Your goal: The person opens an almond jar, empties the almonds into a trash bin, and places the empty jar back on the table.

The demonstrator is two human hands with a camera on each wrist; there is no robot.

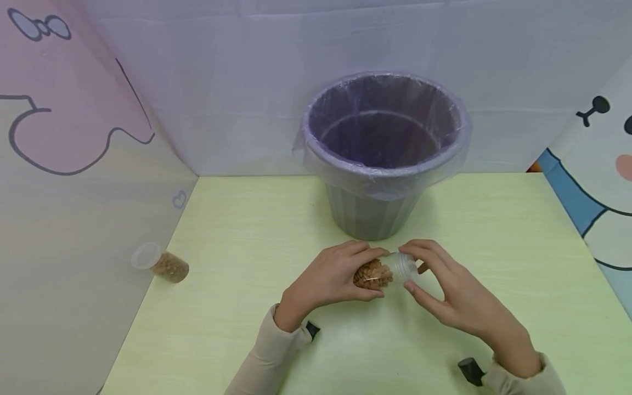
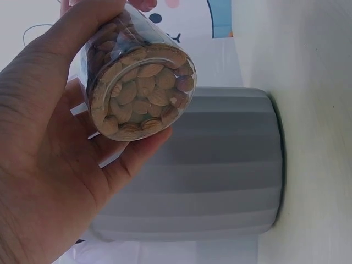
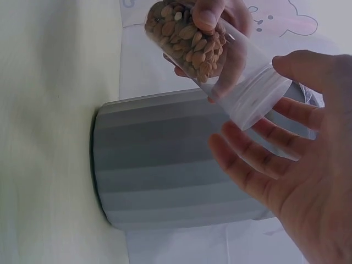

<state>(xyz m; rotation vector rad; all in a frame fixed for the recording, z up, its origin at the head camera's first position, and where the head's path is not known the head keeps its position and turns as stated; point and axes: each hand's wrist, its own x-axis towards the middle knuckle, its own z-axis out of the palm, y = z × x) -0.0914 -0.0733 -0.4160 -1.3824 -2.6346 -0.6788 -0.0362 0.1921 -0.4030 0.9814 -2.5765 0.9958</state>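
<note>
Left hand: my left hand point(image 1: 329, 277) is wrapped around the base end of the jar point(image 1: 382, 272), fingers and thumb curled round the almond-filled part.
Right hand: my right hand point(image 1: 451, 293) has its fingers spread and relaxed around the jar's cap point(image 1: 406, 266); the fingertips point(image 3: 231, 151) sit close to the cap, and I cannot tell if they are really gripping it.
Jar: a clear plastic jar, partly full of almonds point(image 2: 144, 91), held just above the counter point(image 1: 494, 230) near the middle of its front half.
Long axis: the jar lies on its side, running left to right across me, base toward my left palm, cap toward my right.
Nearer hand: the cap end belongs to my right hand; the left one carries the weight.
Bin: a grey bin point(image 1: 382, 151) lined with a thin plastic bag stands just behind my hands, against the back edge of the counter, mouth open upward.
Second jar: another jar of nuts point(image 1: 160, 263) lies on its side at the left edge of the counter, well apart from my hands.
</note>
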